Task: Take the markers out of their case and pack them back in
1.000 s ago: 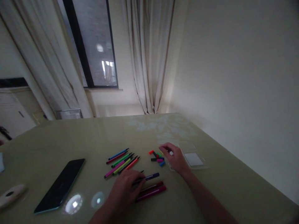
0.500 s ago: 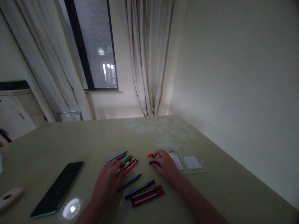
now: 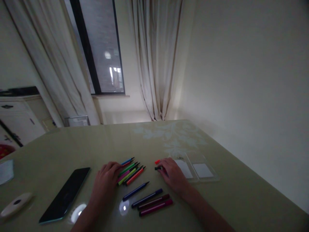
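My left hand [image 3: 107, 178] lies at the left ends of a bunch of uncapped felt-tip markers [image 3: 131, 174] in blue, red, green, pink, yellow-green, black and orange. Its fingers are bent but loose, with no marker plainly gripped; the tips are partly hidden. My right hand [image 3: 172, 172] is lowered to the table, thumb and fingers closed around a small dark marker cap [image 3: 158, 168]. A red cap [image 3: 157, 161] lies by its fingertips. Between my forearms lie an uncapped dark blue marker [image 3: 135, 191] and capped markers in navy [image 3: 147, 198], dark red [image 3: 154, 202] and magenta [image 3: 156, 207].
Behind my right hand lies an open clear plastic case [image 3: 212, 178] with white inserts. To the left are a black phone [image 3: 65, 195], a white oval object [image 3: 16, 204] and a pale folded cloth or paper [image 3: 6, 171]. The table's right edge runs along the wall.
My left hand has drawn back leftward off the markers, uncovering more of them. My right hand has shifted slightly, and the green cap seen beside it is now hidden. The view has turned a little left.
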